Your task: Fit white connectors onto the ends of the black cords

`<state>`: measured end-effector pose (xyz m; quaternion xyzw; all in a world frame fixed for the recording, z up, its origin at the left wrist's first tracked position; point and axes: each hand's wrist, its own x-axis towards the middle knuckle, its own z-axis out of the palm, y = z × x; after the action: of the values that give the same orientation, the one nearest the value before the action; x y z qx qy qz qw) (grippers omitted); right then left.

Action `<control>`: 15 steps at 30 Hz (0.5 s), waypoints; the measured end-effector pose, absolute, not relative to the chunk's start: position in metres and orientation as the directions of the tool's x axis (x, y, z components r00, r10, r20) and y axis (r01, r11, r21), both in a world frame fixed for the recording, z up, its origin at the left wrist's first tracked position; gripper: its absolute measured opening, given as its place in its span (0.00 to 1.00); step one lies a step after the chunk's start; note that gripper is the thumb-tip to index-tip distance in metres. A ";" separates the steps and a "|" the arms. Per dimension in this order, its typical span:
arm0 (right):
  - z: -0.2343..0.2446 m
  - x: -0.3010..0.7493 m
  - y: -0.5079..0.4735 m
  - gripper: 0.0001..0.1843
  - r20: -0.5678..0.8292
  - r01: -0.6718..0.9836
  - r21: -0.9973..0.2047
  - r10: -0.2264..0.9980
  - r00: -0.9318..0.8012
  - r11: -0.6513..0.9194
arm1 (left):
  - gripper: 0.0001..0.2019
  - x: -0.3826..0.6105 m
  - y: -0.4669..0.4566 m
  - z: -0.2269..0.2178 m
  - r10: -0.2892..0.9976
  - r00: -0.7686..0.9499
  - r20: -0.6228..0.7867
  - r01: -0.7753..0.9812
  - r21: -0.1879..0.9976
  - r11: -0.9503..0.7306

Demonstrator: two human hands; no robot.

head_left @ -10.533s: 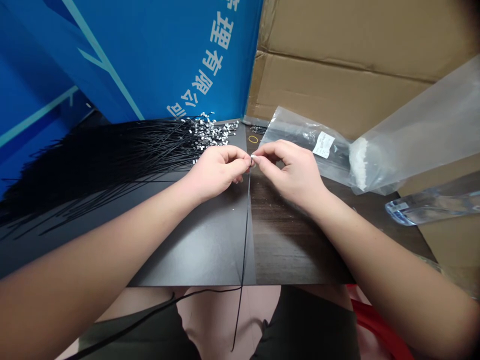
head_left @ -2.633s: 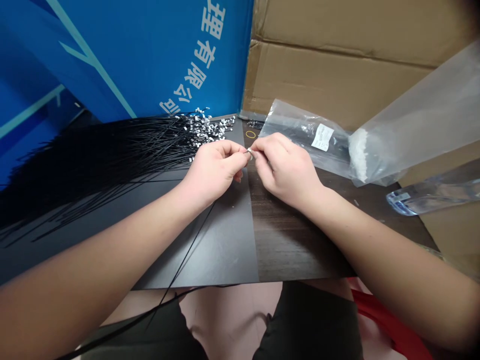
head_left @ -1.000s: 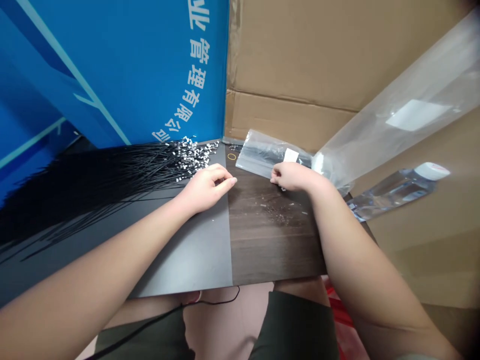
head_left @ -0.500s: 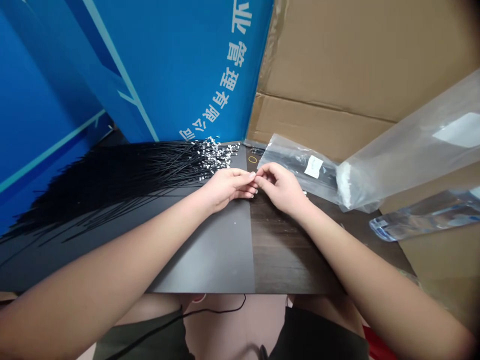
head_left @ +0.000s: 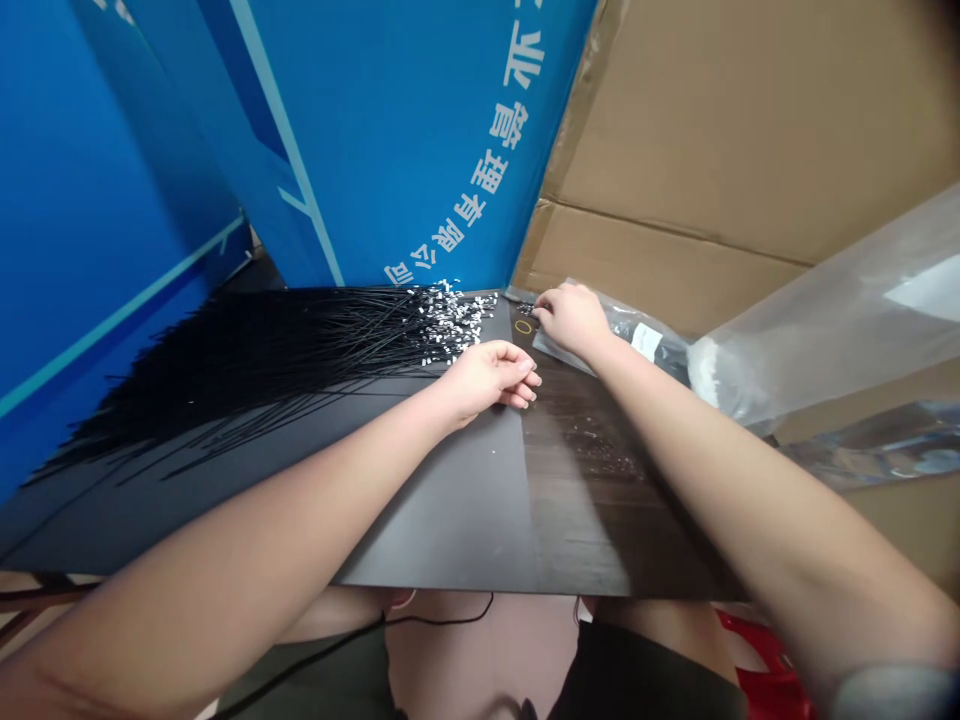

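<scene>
My left hand (head_left: 496, 382) hovers over the seam between the grey and brown parts of the tabletop, thumb pressed against the curled fingers. Whatever sits in that pinch is too small to make out. At the back, my right hand (head_left: 574, 318) reaches down with bent fingertips to a cluster of tiny dark pieces (head_left: 526, 309), and its fingers hide what they grip. A yellow ring (head_left: 523, 327) lies just left of those fingertips. Left of both hands spreads a big heap of thin black cables (head_left: 300, 335) with white connectors (head_left: 450, 318) at their right ends.
Behind the right hand lies a clear plastic bag (head_left: 667, 352) with a white label. A larger translucent bag (head_left: 832, 300) leans on the cardboard (head_left: 720, 140) at right. A blue panel (head_left: 390, 130) bounds the back. Reddish specks (head_left: 607, 455) dot the brown surface.
My right hand has left my left hand and moved back to the tiny dark pieces. The left hand keeps its pinch near the same place. The view has shifted slightly.
</scene>
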<state>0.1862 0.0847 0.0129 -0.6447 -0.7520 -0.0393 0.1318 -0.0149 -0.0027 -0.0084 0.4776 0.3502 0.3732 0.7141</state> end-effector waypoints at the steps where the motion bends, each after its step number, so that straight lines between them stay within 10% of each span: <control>1: 0.011 0.182 0.096 0.19 0.239 0.988 -0.026 0.960 -0.144 0.155 | 0.06 -0.015 -0.002 -0.009 0.864 0.480 -0.150 -0.198 0.941 0.273; 6: -0.003 0.170 0.121 0.22 0.198 0.991 0.077 0.972 -0.123 0.110 | 0.03 -0.016 0.001 -0.011 0.865 0.480 -0.143 -0.253 0.922 0.293; 15: -0.005 0.174 0.114 0.22 0.339 0.985 -0.148 0.940 -0.040 0.095 | 0.03 -0.014 0.002 -0.017 0.889 0.445 -0.110 -0.285 0.923 0.258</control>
<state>0.1743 0.1135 -0.0048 -0.6698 -0.7182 -0.0629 0.1776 -0.0138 0.0022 -0.0168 0.4525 0.3333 0.4079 0.7196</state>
